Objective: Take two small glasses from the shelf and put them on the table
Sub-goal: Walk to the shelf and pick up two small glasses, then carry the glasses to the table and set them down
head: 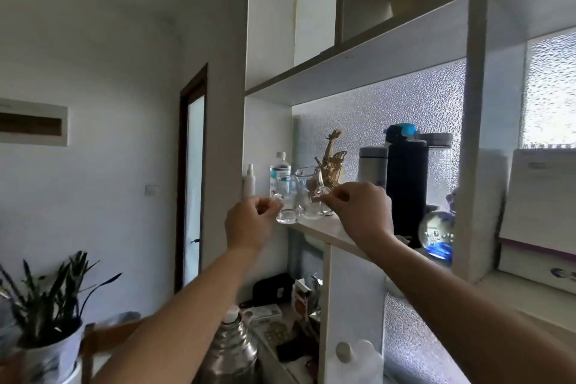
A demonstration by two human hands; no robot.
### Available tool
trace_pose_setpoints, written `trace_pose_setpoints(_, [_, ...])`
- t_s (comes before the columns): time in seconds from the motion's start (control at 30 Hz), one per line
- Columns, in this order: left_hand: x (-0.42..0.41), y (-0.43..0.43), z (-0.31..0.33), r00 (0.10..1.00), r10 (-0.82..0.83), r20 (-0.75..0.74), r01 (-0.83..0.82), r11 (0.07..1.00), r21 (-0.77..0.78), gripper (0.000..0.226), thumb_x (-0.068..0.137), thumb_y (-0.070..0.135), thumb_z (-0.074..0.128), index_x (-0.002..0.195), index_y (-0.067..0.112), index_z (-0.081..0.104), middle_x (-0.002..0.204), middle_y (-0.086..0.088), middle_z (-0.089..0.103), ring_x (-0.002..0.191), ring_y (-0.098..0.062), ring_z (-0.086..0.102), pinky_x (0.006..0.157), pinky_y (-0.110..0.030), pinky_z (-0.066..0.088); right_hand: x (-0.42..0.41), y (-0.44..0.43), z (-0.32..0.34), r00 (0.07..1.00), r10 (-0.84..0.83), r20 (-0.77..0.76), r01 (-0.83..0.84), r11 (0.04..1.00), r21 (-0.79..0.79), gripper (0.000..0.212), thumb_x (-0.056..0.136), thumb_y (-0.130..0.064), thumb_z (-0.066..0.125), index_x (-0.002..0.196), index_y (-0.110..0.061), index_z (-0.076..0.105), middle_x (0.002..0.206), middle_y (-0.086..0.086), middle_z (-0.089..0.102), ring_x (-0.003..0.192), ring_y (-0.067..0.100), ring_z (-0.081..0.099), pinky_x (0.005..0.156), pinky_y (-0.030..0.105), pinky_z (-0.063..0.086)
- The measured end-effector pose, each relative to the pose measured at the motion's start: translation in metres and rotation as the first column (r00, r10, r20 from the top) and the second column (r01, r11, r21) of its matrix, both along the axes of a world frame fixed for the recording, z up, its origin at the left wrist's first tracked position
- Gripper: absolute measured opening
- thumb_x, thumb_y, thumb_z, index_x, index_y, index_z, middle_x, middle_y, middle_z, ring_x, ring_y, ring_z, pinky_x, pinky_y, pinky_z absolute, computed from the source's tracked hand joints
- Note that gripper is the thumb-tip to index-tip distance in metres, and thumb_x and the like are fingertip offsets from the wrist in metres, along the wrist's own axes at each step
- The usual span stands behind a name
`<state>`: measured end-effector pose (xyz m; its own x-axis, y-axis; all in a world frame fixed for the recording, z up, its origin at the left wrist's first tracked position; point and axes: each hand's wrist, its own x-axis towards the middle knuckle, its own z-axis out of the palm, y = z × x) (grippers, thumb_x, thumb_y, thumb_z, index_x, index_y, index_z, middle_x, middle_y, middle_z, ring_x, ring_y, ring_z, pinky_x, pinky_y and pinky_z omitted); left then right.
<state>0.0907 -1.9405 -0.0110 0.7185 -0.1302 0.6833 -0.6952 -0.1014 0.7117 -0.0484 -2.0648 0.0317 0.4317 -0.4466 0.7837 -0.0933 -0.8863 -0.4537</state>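
Two small glasses, the left glass (pixel 286 201) and the right glass (pixel 308 193), stand side by side at the front edge of the white shelf (pixel 324 232), centre of the frame. The right hand (pixel 358 212) pinches the right glass's handle; the left hand (pixel 249 223) pinches the left one's handle.

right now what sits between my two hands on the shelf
In the head view, two small clear glasses stand side by side at the shelf edge: the left glass by the left hand, the right glass by the right hand.
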Motion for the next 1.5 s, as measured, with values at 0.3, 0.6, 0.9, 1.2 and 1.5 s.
trace_pose_setpoints(0.3, [-0.018,0.080,-0.018,0.980,0.195,-0.037,-0.196,0.981,-0.004,0.017,0.076,0.042,0.072,0.074,0.025,0.070,0.065,0.015,0.064,0.061,0.001,0.058,0.051,-0.010,0.037,0.018,0.046,-0.036,0.982,0.188,0.013,-0.189,0.978,0.087,0.028,0.077,-0.040,0.072,0.055,-0.023,0.068,0.044,-0.012,0.055,0.044,0.004,0.050,0.045,0.023,0.033])
trace_pose_setpoints(0.6, [-0.045,0.178,-0.077,0.892,0.439,-0.109,-0.435,0.898,0.063,0.013,0.078,0.038,0.069,0.071,0.030,0.063,0.069,0.015,0.065,0.068,-0.004,0.063,0.057,-0.022,0.047,0.034,0.111,-0.099,0.903,0.429,-0.007,-0.415,0.879,0.235,0.017,0.081,-0.038,0.070,0.074,-0.024,0.076,0.049,-0.022,0.054,0.047,-0.004,0.054,0.045,0.011,0.037])
trace_pose_setpoints(0.9, [-0.083,0.257,-0.153,0.697,0.688,-0.200,-0.666,0.725,0.174,0.012,0.081,0.033,0.068,0.079,0.021,0.067,0.070,0.012,0.065,0.064,0.002,0.057,0.049,-0.016,0.039,0.039,0.181,-0.171,0.793,0.608,-0.045,-0.549,0.744,0.381,0.024,0.081,-0.036,0.069,0.059,-0.029,0.065,0.056,-0.006,0.067,0.053,0.013,0.064,0.055,0.033,0.057])
trace_pose_setpoints(1.2, [-0.112,0.286,-0.220,0.499,0.750,-0.435,-0.742,0.629,0.233,0.015,0.081,0.036,0.066,0.078,0.022,0.065,0.071,0.010,0.063,0.062,0.000,0.053,0.049,-0.020,0.035,0.025,0.223,-0.246,0.706,0.705,-0.071,-0.565,0.621,0.544,0.025,0.081,-0.028,0.071,0.060,-0.035,0.059,0.059,-0.011,0.064,0.056,0.003,0.061,0.051,0.015,0.041])
trace_pose_setpoints(1.5, [-0.132,0.292,-0.305,0.399,0.593,-0.700,-0.661,0.714,0.228,0.012,0.076,0.035,0.072,0.073,0.025,0.067,0.070,0.010,0.065,0.065,-0.003,0.056,0.050,-0.021,0.035,0.009,0.238,-0.355,0.660,0.706,-0.257,-0.371,0.603,0.706,0.012,0.081,-0.027,0.071,0.070,-0.027,0.066,0.065,-0.007,0.067,0.062,0.008,0.063,0.060,0.030,0.056])
